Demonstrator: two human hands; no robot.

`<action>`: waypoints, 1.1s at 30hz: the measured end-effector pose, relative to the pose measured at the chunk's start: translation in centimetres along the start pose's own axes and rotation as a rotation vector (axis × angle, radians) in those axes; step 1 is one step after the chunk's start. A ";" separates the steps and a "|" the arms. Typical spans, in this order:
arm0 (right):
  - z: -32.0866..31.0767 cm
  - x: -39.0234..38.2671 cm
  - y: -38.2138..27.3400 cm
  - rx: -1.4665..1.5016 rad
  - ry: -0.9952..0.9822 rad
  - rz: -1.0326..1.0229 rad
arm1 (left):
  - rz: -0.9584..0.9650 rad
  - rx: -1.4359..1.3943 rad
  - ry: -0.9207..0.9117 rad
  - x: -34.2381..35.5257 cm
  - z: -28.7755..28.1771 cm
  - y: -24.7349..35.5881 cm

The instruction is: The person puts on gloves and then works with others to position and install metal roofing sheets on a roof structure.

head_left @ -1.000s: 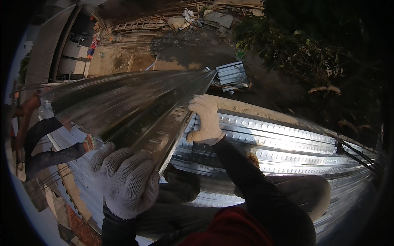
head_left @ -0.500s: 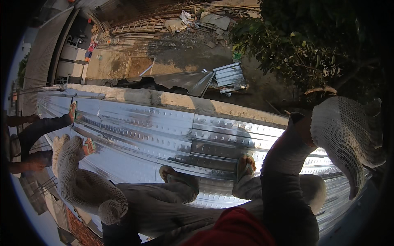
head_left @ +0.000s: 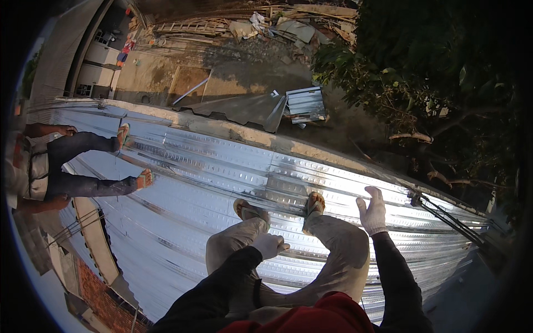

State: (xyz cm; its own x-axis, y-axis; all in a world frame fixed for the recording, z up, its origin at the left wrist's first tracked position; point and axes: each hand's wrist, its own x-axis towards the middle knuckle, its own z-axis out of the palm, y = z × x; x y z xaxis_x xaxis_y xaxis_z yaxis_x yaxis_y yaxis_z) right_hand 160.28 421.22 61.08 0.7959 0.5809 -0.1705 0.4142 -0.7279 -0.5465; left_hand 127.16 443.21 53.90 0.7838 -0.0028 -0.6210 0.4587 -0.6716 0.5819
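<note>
My left hand (head_left: 268, 245), in a pale knitted glove, is held low between my knees. Its fingers are curled in, and nothing shows in them. Farther right, my right hand (head_left: 373, 211) wears a matching glove. It is raised above the shiny metal sheets, thumb and fingers apart, with nothing in it. Below both hands lie ribbed, dimpled metal sheets (head_left: 194, 216). My legs are bent, and my left sandalled foot (head_left: 251, 212) and right sandalled foot (head_left: 315, 204) rest on these sheets.
Another person (head_left: 39, 172) is on the sheets at the left, legs stretched toward me. A concrete edge (head_left: 233, 130) runs along the far side, with a drop to a yard beyond. Dark bars (head_left: 447, 216) lie at the right. A leafy tree (head_left: 388, 83) overhangs.
Both my hands came down and inward from raised positions at the sides. My knees are now bent and apart. The view has shifted, showing more of the other person.
</note>
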 end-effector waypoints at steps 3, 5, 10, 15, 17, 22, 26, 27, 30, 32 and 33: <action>0.9 -14.1 5.8 -0.014 -0.276 0.718 | 0.048 0.017 -0.082 -11.1 -1.0 6.4; -1.9 -19.7 4.9 -0.010 -0.424 0.863 | -0.032 -0.027 -0.023 -17.2 -3.8 10.2; -9.2 -23.5 -0.9 -0.077 -0.744 0.585 | -0.355 -0.112 0.073 -26.9 -11.2 17.3; -17.4 -15.2 -9.5 0.163 -0.482 0.447 | -0.614 -0.294 0.145 -31.3 -8.9 18.3; -19.9 -12.5 -11.6 0.231 -0.418 0.397 | -0.660 -0.480 0.209 -31.7 -8.7 18.8; -20.8 -10.8 -13.3 0.223 -0.367 0.183 | -0.660 -0.620 0.473 -32.5 -10.0 18.6; -20.1 -14.6 -12.5 0.133 -0.440 0.338 | -0.612 -0.923 0.522 -36.6 -9.0 10.8; -19.9 -15.9 -11.8 0.123 -0.439 0.361 | -0.667 -0.962 0.520 -38.2 -8.7 8.5; -19.1 -20.6 -8.6 0.156 -0.360 0.552 | -0.847 -1.029 0.384 -42.4 -8.7 0.0; -18.8 -25.2 -6.4 0.195 -0.133 0.547 | -0.965 -0.989 0.290 -44.5 -10.4 -6.1; -19.3 -26.9 -7.6 0.315 -0.111 0.640 | -0.927 -0.685 0.068 -45.9 -11.2 -9.1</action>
State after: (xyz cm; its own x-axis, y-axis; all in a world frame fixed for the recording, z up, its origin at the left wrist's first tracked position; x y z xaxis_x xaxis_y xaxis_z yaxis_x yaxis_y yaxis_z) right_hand 144.23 404.06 85.61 0.7831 0.1213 -0.6100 -0.2789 -0.8082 -0.5187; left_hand 91.75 457.79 82.97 0.0381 0.3349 -0.9415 0.9846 0.1485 0.0927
